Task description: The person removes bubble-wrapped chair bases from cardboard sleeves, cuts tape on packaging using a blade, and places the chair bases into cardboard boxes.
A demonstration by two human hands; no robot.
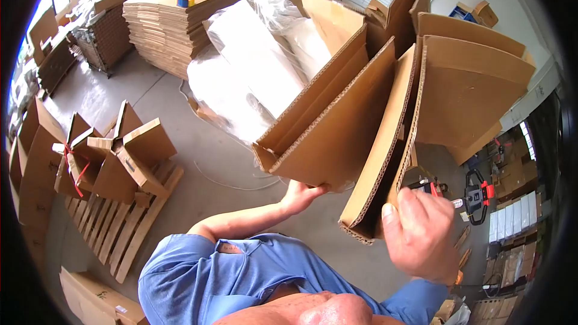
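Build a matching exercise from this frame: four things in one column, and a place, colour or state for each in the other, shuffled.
Column one
1. Right hand
2. Wooden pallet
3. Small orange and blue object
4. Plastic-wrapped bundles

Column two
A. On top of a stack of flat cardboard
B. White
C. Closed on a corrugated cardboard edge
D. Beneath upright cardboard pieces

Right pairs: 1-C, 2-D, 3-A, 4-B.
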